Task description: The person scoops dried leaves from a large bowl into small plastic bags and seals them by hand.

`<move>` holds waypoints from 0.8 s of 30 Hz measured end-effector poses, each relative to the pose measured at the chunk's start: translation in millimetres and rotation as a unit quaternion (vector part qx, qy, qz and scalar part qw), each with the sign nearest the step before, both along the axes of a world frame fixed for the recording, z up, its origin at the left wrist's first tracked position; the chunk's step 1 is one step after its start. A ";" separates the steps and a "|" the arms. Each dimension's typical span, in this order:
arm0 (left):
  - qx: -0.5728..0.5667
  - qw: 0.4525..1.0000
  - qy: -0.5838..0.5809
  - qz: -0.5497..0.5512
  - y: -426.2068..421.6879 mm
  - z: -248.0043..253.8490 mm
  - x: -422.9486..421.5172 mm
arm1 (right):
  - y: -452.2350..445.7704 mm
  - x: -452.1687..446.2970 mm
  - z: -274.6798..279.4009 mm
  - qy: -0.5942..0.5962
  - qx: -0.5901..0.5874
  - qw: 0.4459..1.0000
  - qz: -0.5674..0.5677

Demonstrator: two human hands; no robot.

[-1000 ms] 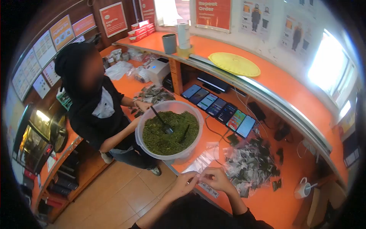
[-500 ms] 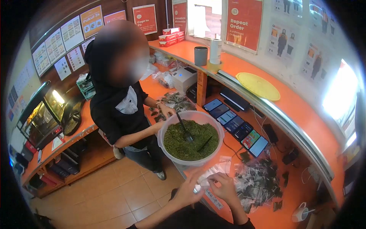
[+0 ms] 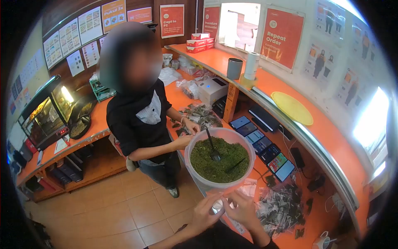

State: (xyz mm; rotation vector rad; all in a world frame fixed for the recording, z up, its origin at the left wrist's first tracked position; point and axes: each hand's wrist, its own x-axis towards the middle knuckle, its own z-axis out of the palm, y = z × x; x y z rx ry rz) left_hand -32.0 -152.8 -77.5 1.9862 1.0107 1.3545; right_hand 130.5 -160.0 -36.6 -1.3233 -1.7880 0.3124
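Note:
My left hand (image 3: 205,213) and my right hand (image 3: 241,211) meet at the near edge of the orange counter, fingers pinched on a small clear plastic bag (image 3: 217,206). The bag's contents cannot be made out. Just beyond them stands a large translucent tub (image 3: 191,168) of chopped green herbs (image 3: 205,162). A black spoon (image 3: 212,145) sticks up from the herbs, and a second dark utensil (image 3: 237,165) lies partly sunk in them. Beside my right hand is a heap of small filled packets (image 3: 282,209). More clear plastic bags (image 3: 248,187) lie between the tub and my hands.
Across the tub stands a co-worker (image 3: 141,120), both hands near its rim. Behind it lies another pile of green packets (image 3: 201,116). Several phones (image 3: 263,143) line the counter under a raised shelf holding a yellow lid (image 3: 292,108). A white mug (image 3: 321,240) stands at lower right.
The view has shifted, so the scene sits further right and lower. My hands have drawn closer together on the bag. The co-worker's hands have come together beside the tub.

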 end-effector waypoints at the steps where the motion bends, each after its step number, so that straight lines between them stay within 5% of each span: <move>1: -0.018 1.000 -0.010 0.004 0.4 0.5 -3.7 | 8.3 4.9 7.2 -0.039 0.009 0.999 0.014; 5: -0.073 0.996 0.018 0.047 6.9 6.0 -20.5 | 69.9 21.7 80.1 -0.274 0.222 0.935 -0.028; 8: -0.182 0.971 -0.132 0.075 9.0 17.6 -35.9 | 105.5 51.5 57.5 -0.415 0.128 0.901 0.017; 11: -0.197 0.951 -0.211 0.107 15.8 -1.5 -56.3 | 114.3 54.1 42.8 -0.449 -0.042 0.892 0.023; 14: -0.202 0.943 -0.225 0.137 17.3 -0.8 -67.2 | 124.7 54.0 34.2 -0.472 -0.054 0.879 0.041; 18: -0.217 0.929 -0.265 0.136 24.6 7.8 -78.8 | 147.3 57.0 56.6 -0.489 0.024 0.871 0.049; 20: -0.191 0.937 -0.260 0.135 34.4 17.2 -86.8 | 154.8 56.5 78.0 -0.409 0.034 0.911 0.039; 24: -0.151 0.942 -0.269 0.131 49.9 52.1 -84.6 | 181.7 46.1 12.5 -0.313 0.093 0.944 0.053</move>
